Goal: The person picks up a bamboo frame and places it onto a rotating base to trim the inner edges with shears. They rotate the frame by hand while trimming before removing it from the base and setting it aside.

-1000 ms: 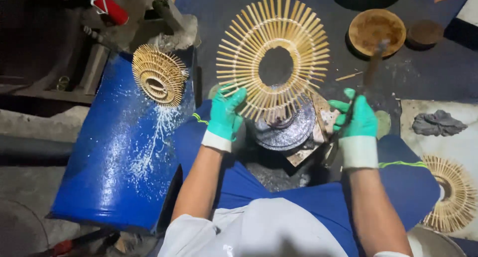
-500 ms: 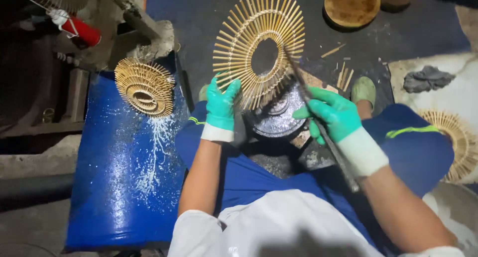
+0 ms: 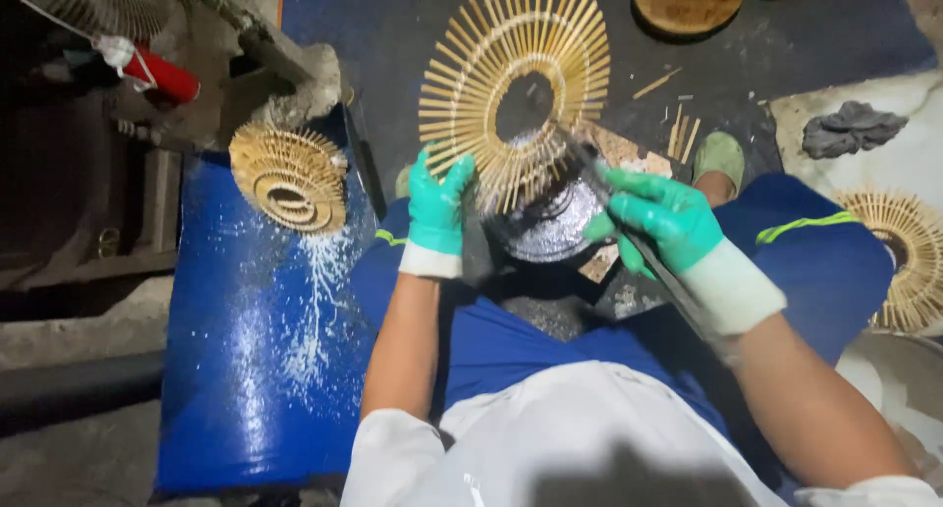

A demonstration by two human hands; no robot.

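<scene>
A dark mat [image 3: 835,45] carries loose sticks [image 3: 678,129] and a round wooden disc [image 3: 690,1] above them, with a grey rag [image 3: 851,130] to their right.

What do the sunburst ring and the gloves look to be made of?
The sunburst ring looks like pale bamboo or wood sticks, matte and unfinished: thin straight slats fanned around an open centre. The gloves on the left hand and right hand appear rubber-coated green with white knit cuffs.

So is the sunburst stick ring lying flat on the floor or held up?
Held up, tilted. The left hand grips the ring's lower edge over a round grey block; the right hand holds a dark tool against it.
</scene>
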